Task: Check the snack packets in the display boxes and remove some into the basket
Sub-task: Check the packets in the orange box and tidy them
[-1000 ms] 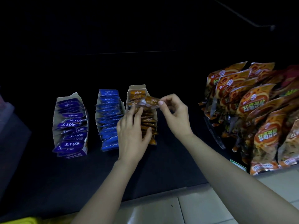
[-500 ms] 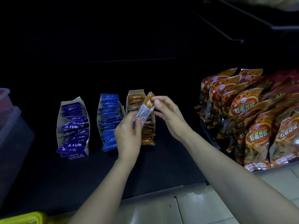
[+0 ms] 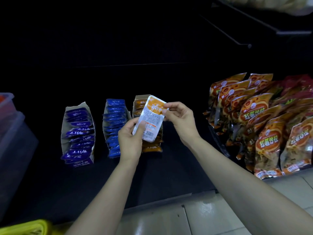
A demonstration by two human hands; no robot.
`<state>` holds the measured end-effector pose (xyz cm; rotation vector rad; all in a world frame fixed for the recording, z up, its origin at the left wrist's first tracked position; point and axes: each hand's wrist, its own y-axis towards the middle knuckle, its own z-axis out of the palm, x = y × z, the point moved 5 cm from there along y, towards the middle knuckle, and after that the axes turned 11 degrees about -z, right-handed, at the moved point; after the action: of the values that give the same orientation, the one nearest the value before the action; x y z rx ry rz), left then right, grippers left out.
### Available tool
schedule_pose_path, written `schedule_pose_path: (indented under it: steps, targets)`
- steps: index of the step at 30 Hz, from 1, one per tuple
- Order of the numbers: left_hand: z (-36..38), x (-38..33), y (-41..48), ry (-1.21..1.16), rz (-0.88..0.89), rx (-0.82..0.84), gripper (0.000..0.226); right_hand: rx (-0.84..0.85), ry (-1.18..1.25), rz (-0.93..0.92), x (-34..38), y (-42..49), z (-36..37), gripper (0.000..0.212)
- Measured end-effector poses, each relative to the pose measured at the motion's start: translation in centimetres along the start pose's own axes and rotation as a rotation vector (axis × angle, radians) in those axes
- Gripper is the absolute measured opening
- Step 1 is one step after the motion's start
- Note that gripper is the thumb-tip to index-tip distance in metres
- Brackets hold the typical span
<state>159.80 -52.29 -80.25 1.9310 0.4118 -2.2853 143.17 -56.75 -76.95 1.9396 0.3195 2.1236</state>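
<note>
Both hands hold up one orange snack packet (image 3: 151,118), its white printed back with a barcode facing me. My left hand (image 3: 131,139) pinches its lower edge; my right hand (image 3: 180,119) pinches its upper right corner. Behind the packet stands the display box of orange packets (image 3: 151,147), partly hidden. To its left stand a box of blue packets (image 3: 115,128) and a box of purple packets (image 3: 78,133), all on a dark low shelf. A yellow basket (image 3: 23,228) shows at the bottom left corner.
Large orange and red snack bags (image 3: 264,128) crowd the shelf at the right. A translucent plastic bin (image 3: 11,126) stands at the far left. Pale floor tiles (image 3: 194,216) lie below the shelf's front edge. A dark upper shelf (image 3: 264,24) juts at the top right.
The orange packet came out of its box, rose, and turned from edge-on to its flat printed back facing me. Both hands lifted with it, still pinching its ends.
</note>
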Motion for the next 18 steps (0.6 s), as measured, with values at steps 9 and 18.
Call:
schedule_pose_path:
  steps: [9, 18]
  targets:
    - [1.6, -1.2, -2.0, 0.562, 0.525, 0.009, 0.033, 0.037, -0.059, 0.134, -1.3, -0.5, 0.3, 0.026]
    - [1.6, 1.0, -0.1, 0.995, 0.433, -0.038, 0.047, -0.118, -0.109, -0.014, -1.3, 0.6, -1.6, 0.004]
